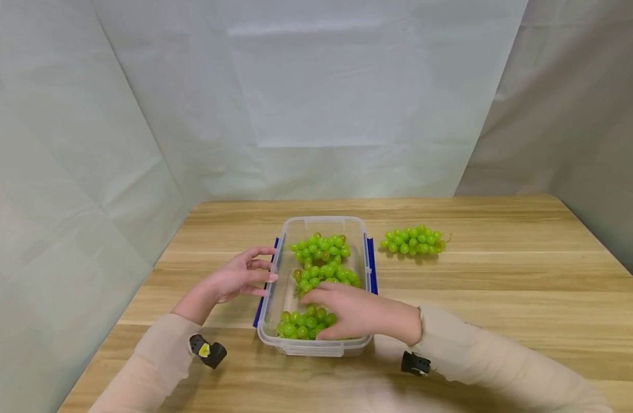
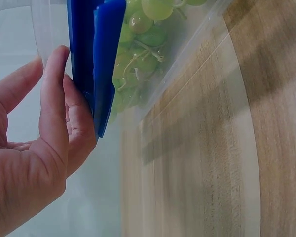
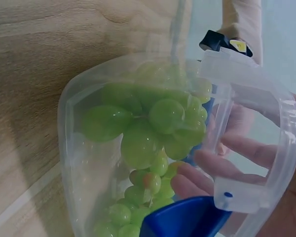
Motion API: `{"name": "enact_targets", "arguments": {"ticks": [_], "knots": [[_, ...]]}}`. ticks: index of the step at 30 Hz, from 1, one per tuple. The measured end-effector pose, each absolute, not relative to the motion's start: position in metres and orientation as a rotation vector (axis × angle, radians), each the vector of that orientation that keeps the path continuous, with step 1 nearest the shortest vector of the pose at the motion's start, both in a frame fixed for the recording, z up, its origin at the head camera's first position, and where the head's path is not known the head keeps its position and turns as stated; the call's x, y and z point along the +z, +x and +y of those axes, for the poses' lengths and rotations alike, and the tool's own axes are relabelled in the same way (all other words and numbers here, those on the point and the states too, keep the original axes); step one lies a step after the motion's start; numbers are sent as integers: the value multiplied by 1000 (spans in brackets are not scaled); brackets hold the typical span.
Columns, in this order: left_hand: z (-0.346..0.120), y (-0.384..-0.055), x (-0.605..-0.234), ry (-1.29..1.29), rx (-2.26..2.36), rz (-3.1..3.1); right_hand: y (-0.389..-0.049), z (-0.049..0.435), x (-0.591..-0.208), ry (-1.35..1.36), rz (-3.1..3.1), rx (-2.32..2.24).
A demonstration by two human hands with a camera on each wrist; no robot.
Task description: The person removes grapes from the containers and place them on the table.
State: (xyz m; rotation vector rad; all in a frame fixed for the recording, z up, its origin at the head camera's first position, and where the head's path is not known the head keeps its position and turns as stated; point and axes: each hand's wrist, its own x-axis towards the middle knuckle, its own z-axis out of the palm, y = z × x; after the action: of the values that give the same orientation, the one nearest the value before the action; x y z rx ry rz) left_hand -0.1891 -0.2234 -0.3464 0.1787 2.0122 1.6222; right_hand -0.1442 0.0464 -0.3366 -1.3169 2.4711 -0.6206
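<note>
A clear plastic food container (image 1: 312, 347) with blue side latches holds three bunches of green grapes: a back bunch (image 1: 321, 248), a middle bunch (image 1: 347, 276) and a front bunch (image 1: 299, 324). My right hand (image 1: 344, 310) reaches over the right wall into it. Its spread fingers extend between the middle and front bunches, the thumb beside the front one; through the plastic in the right wrist view, the fingertips (image 3: 185, 180) show close to grapes. At the left wall, my left hand (image 1: 239, 279) rests with loosely spread fingers against the rim and blue latch (image 2: 106, 64).
Another bunch of green grapes (image 1: 414, 240) lies on the wooden table (image 1: 502, 287), right of the container. Pale cloth (image 1: 337, 103) hangs behind the table and along its sides. Both forearms wear light sleeves (image 1: 158, 358) with small black devices at the wrists.
</note>
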Motion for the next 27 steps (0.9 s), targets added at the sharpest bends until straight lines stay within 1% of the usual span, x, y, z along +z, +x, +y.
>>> {"name": "enact_targets", "arguments": {"ticks": [11,21,27], "knots": [[-223,-191,-348,166,1620,2009,-144,40,-338,-1236,2486,-506],[-222,-192,-348,146,1609,2006,-145,36,-344,-1252,2482,-447],[-222,-192,-347,138,1615,2004,-145,34,-345,-1215,2486,-414]]}}
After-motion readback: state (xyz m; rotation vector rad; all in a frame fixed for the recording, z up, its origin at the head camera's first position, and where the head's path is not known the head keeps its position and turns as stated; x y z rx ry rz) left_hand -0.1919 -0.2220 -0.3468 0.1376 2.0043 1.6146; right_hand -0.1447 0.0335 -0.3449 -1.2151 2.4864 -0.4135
